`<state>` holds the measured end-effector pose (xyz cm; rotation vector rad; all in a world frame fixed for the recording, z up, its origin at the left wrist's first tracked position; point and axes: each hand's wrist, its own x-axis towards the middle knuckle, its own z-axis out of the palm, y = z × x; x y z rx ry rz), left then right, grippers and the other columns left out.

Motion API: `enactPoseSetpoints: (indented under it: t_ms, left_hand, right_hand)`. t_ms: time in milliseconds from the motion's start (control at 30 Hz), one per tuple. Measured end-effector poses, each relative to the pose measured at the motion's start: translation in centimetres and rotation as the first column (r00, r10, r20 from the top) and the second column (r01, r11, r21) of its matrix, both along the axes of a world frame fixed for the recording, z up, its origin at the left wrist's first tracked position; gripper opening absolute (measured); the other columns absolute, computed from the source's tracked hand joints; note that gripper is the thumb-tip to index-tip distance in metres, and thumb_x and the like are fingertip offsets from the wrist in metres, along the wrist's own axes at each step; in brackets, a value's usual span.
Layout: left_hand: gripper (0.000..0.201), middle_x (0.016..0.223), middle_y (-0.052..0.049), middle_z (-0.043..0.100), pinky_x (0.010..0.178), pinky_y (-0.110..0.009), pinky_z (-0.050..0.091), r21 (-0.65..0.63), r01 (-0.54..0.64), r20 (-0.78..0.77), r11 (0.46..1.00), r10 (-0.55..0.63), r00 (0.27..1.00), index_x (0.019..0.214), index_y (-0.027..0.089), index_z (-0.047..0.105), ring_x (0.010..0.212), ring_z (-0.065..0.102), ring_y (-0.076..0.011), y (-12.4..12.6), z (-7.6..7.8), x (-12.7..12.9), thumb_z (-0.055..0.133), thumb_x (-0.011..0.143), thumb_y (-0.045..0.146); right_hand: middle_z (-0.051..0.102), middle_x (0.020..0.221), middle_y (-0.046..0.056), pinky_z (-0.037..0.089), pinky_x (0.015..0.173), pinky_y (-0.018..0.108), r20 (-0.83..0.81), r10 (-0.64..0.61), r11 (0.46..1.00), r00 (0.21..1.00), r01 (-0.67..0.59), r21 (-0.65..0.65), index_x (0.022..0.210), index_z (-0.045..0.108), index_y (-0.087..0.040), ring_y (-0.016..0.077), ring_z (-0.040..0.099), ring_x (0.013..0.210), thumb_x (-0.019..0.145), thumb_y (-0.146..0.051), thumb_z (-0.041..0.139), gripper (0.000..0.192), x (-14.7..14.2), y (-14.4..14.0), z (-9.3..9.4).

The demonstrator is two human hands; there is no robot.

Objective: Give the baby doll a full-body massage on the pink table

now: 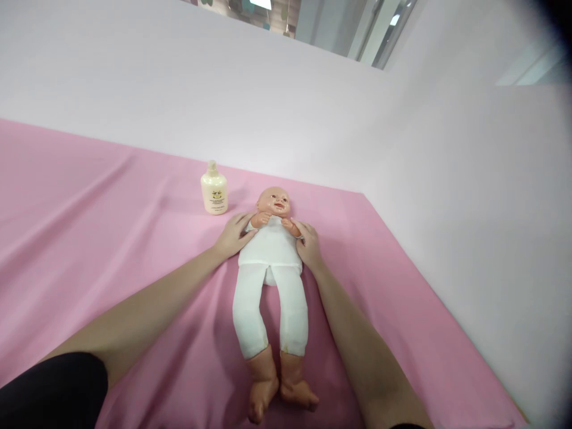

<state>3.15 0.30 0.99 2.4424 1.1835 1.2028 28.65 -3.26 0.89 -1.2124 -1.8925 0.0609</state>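
hands (270, 241) flank doll (271, 280), fingertips seemingly tucked under

The doll (271, 262) wears a plain white suit; its head and feet are peachy tan. Beneath it lies a pink sheet (89, 238). The bottle (214, 190) is cream with a small yellow mark.

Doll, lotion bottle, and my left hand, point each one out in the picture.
doll (270, 245), head view, on its white chest.
lotion bottle (214, 193), head view, on its label.
left hand (232, 235), head view, on its back.
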Motion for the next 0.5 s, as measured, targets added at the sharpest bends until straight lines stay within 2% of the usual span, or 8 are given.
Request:
enactPoseSetpoints:
  t_ms: [167,267,400,500]
  left_hand:
    - [0.048,0.123,-0.011,0.055,0.101,-0.042,0.037,-0.006,-0.003,-0.006,1.0,0.003,1.0,0.129,0.018,0.047,0.114,0.049,-0.0254,-0.1,0.1,0.0,0.047,0.086,0.04]
    - [0.048,0.125,-0.012,0.053,0.102,-0.044,0.036,-0.016,0.0,0.042,1.0,0.001,0.999,0.13,0.017,0.044,0.116,0.048,-0.0264,-0.2,0.3,0.1,0.047,0.087,0.038]
    - [0.041,0.12,-0.013,0.055,0.099,-0.044,0.039,-0.07,-0.039,0.249,0.997,0.055,0.967,0.124,0.015,0.044,0.112,0.051,-0.0253,0.1,0.0,0.0,0.042,0.09,0.037]
    - [0.037,0.124,-0.013,0.052,0.1,-0.041,0.04,-0.164,-0.072,0.461,0.984,0.141,0.876,0.12,0.017,0.043,0.117,0.049,-0.0229,0.9,-0.7,-0.4,0.04,0.091,0.039]
  right_hand:
    - [0.058,0.118,0.004,0.038,0.102,0.04,0.008,-0.004,1.0,1.0,0.004,0.003,0.129,0.05,-0.025,0.02,0.049,0.112,0.067,0.0,0.036,0.069,0.0,0.1,-0.1]
    - [0.057,0.119,0.005,0.037,0.103,0.041,0.004,-0.009,1.0,1.0,0.009,0.009,0.13,0.049,-0.024,0.0204,0.049,0.113,0.067,-0.001,0.036,0.068,0.1,0.1,-0.1]
    - [0.052,0.13,0.008,0.035,0.107,0.042,-0.119,-0.059,0.998,0.991,0.063,0.031,0.135,0.04,-0.022,0.0206,0.045,0.122,0.074,-0.006,0.04,0.063,0.2,0.0,-0.2]
    - [0.042,0.14,0.011,0.032,0.11,0.043,-0.289,-0.084,0.995,0.954,0.097,0.031,0.14,0.028,-0.019,0.02,0.039,0.13,0.079,-0.012,0.043,0.063,0.4,0.0,-0.1]
